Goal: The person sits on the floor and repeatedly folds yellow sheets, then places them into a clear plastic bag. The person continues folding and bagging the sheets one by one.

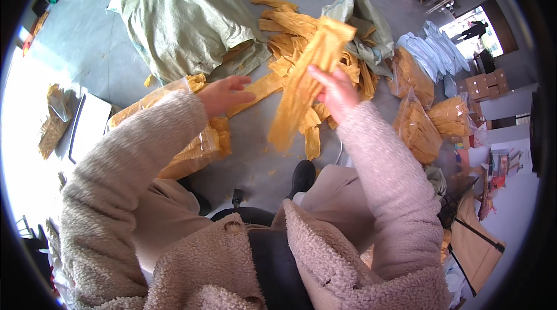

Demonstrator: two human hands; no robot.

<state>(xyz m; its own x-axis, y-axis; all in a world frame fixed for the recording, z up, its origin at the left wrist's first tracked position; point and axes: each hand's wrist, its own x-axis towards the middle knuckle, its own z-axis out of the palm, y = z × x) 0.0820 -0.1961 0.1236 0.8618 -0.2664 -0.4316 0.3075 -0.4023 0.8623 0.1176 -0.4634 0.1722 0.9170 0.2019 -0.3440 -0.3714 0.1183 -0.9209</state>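
Observation:
My right hand (337,92) grips a long, flat, yellow-brown dried sheet (311,79), perhaps dried bean curd, by its right edge and holds it slanting above the floor. To the left, my left hand (228,96) reaches inward with its fingers apart and nothing in it. A loose heap of similar strips (289,23) lies on the floor beyond the held sheet. Close to my left forearm are clear plastic bags filled with such strips (196,153), partly hidden by the sleeve.
A large pale green woven sack (178,18) bulges at the upper left; another woven sack (370,44) stands behind the heap. Filled clear bags (417,129) sit at the right beside white bags (435,51). Cardboard boxes (483,86) and a distant person (475,29) are farther right.

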